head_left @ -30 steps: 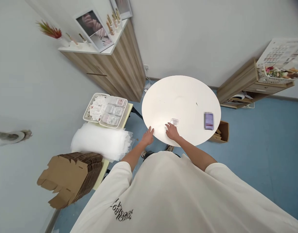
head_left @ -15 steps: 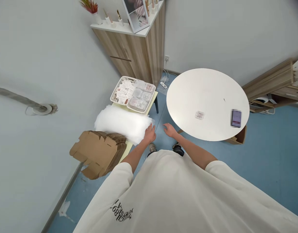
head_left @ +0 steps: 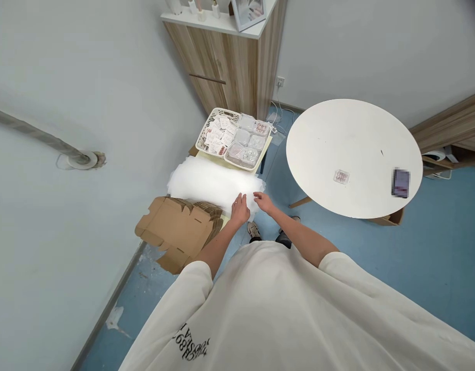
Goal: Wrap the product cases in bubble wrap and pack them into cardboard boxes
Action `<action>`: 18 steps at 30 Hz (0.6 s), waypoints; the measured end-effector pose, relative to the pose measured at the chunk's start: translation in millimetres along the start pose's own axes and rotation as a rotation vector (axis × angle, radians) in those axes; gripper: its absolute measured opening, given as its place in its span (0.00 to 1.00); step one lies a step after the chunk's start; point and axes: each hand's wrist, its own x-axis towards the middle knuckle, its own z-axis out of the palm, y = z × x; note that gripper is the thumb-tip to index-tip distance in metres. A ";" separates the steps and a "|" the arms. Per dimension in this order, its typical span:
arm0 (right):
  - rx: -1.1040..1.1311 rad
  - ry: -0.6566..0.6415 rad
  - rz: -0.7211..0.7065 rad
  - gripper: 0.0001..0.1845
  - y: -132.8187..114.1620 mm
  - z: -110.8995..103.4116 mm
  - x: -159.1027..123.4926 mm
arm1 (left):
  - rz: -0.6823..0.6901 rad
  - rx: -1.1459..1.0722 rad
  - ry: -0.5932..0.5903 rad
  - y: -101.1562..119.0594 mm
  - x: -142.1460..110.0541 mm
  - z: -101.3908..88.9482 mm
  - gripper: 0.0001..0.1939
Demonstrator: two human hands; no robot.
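A stack of thin white, translucent packing sheets lies on a small pale-yellow table. My left hand is over the front right part of the stack, fingers stretched out, apparently touching the top sheet. Close by, at the stack's right end, my right hand has its fingers apart and slightly bent. No sheet is visibly gripped in either hand. Folded-flat brown cardboard boxes are piled beside the sheets, left of my left forearm.
Behind the sheets, one white basket holds small printed cards; another holds clear plastic cases. On the round white table are a small clear case and a blurred purple item. A wooden cabinet stands behind.
My right hand has moved from beside the stack to its right end. My left hand has shifted slightly inward over the sheets. The view has turned a little left and down.
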 end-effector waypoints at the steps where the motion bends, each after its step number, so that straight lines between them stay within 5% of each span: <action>1: 0.016 0.008 0.013 0.23 -0.2 3.3 1.4 | 0.001 -0.011 -0.005 -1.7 -0.6 0.4 0.36; 10: 0.020 0.041 -0.111 0.22 -3.1 18.4 6.6 | 0.029 -0.086 -0.056 -9.1 -1.3 -1.7 0.37; 18: 0.187 0.134 0.012 0.20 -8.0 25.3 17.9 | 0.010 -0.118 -0.055 -9.7 -1.7 -5.3 0.37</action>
